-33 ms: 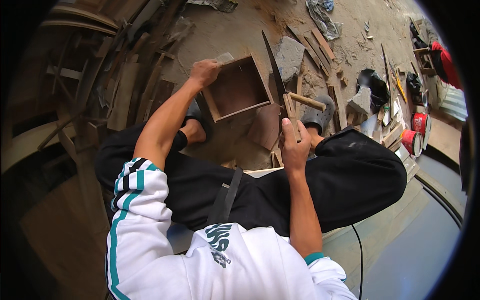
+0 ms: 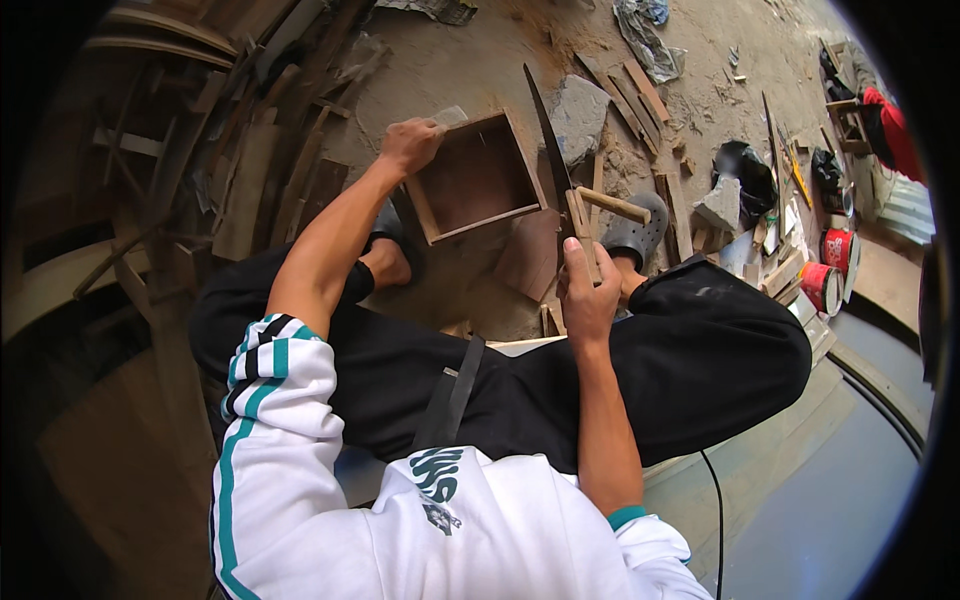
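Person wears a white sweatshirt [image 2: 450, 530], sleeves pushed up above the elbows; left sleeve [image 2: 265, 400] carries teal and black stripes, right cuff [image 2: 627, 516] edged teal. Dark printed lettering on the chest. Black trousers [image 2: 600, 380]. Grey clog-type shoes [image 2: 640, 232] on both feet.

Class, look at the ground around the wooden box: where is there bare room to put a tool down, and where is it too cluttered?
Bare dusty ground lies beyond the wooden box, between the plank pile on the left and the grey stone. Crowded: right of the saw, with wood scraps, paint cans and offcuts; the left side is stacked timber.
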`<state>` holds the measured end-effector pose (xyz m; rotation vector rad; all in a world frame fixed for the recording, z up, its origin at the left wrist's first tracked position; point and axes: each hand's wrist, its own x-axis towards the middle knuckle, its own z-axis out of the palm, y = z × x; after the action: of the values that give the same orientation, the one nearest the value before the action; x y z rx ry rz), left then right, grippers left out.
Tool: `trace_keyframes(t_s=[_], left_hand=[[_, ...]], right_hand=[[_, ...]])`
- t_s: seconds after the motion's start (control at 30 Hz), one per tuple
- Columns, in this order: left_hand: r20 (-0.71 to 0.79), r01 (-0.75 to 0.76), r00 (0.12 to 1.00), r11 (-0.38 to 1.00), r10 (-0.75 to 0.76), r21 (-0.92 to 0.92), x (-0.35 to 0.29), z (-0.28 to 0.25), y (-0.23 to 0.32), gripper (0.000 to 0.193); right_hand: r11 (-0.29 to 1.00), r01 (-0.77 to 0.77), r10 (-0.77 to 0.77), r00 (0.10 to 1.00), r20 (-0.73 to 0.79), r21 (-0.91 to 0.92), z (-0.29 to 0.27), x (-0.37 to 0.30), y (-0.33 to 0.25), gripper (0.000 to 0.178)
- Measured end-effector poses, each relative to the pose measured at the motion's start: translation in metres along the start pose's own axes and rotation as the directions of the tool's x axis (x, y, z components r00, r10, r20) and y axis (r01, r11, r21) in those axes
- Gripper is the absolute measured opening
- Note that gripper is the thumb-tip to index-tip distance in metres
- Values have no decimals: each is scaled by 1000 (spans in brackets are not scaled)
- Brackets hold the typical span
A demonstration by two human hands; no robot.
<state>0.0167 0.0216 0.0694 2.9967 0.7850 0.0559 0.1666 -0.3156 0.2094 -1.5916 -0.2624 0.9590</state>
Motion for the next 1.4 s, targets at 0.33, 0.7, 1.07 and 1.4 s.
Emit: trace_keyframes(t_s=[0.33,0.7,1.07,1.4], left_hand=[[220,313,936,936,-276,-158,8,-18,6,32],[276,369,906,917,-320,-150,-53,-13,5,39],[199,757,644,576,-739,-309,-122,-5,48,45],[328,820,551,425,-767,-383,-130,14,85,49]], right_hand=[[999,31,-31,1000,-3,9,-1,7,10,27],[998,52,-52,999,-7,27,13,4,-9,25],[998,24,-30,995,99,58,32,10,-6,24],[993,76,-64,989,132,-88,43,15,7,25]])
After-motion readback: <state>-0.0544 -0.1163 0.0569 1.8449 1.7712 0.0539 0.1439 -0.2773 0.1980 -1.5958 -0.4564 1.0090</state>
